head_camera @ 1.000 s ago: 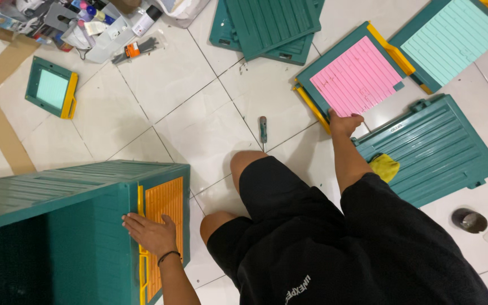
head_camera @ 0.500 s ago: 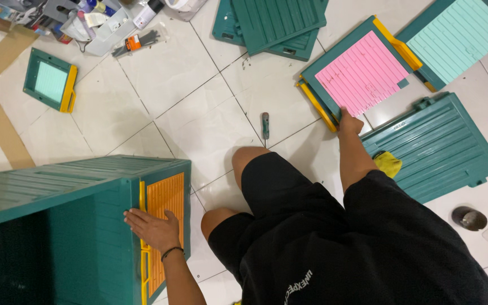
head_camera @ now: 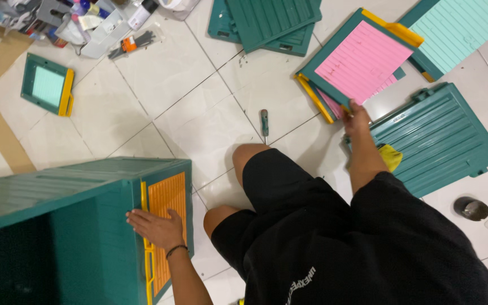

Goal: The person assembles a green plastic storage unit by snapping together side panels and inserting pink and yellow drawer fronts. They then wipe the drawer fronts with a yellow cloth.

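A big teal plastic cabinet [head_camera: 57, 226] lies on its side on the white tiled floor [head_camera: 159, 107], filling the lower left. On its end sits an orange slatted drawer front [head_camera: 168, 226], and the left hand [head_camera: 156, 229] lies flat on it, fingers spread, palm down, arm coming up from the bottom edge. To the right, a teal ribbed panel [head_camera: 441, 141] lies on the tiles. Above it, the right hand [head_camera: 356, 121], arm stretched forward, grips the near edge of a pink drawer front with teal frame [head_camera: 360, 56], tilted up off a second pink one beneath. A screwdriver [head_camera: 264, 125] lies just beyond the bare knee [head_camera: 249, 158].
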